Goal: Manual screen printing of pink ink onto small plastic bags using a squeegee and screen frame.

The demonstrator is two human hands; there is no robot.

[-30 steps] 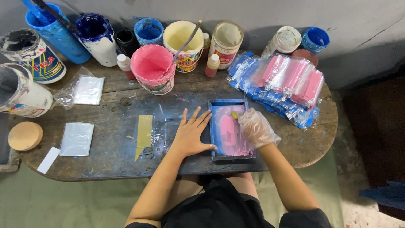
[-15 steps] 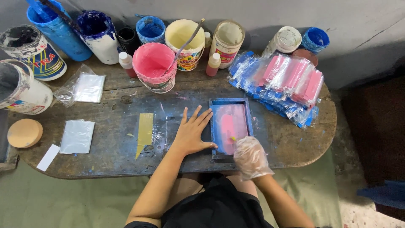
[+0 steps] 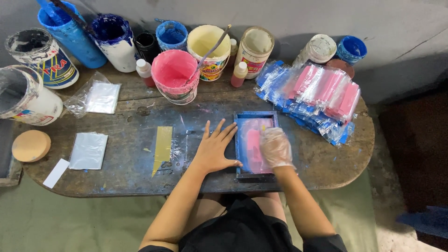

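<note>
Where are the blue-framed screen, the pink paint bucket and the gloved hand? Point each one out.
blue-framed screen (image 3: 239, 140): head view, on the frame's left rail.
pink paint bucket (image 3: 173, 70): head view, on the pink inside.
right hand (image 3: 276, 148): head view, on the back of the clear glove.

The gloved right hand (image 3: 276, 147), which half a second ago had dropped to the near edge of the surface (image 3: 116, 177), is back up on the pink mesh of the blue-framed screen (image 3: 255, 143), as a second ago.

A small blue-framed screen (image 3: 255, 145), smeared pink, lies flat under the gloved right grip (image 3: 277, 147), just beside the bare left grip (image 3: 215, 149).
</note>
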